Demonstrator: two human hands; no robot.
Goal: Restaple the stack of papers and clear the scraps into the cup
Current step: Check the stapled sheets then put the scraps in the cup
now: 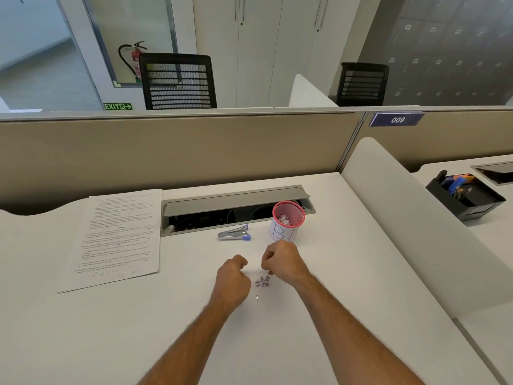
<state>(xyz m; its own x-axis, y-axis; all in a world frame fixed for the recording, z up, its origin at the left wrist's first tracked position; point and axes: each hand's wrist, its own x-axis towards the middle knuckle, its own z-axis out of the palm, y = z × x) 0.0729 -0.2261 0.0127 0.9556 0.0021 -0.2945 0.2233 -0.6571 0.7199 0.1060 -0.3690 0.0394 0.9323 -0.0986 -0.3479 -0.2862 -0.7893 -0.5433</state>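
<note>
A stack of printed papers lies flat at the left of the white desk. A silver stapler with blue ends rests beside the cable tray. The pink mesh cup, wrapped in a white label, stands upright with scraps inside. Several small staple scraps lie on the desk between my hands, and one more scrap lies a little nearer. My left hand is curled in a fist left of the scraps. My right hand is curled, its fingertips down at the scraps; what they pinch is hidden.
An open cable tray runs along the back of the desk. A beige partition stands behind it, and a white divider bounds the right side. A black organiser sits on the neighbouring desk.
</note>
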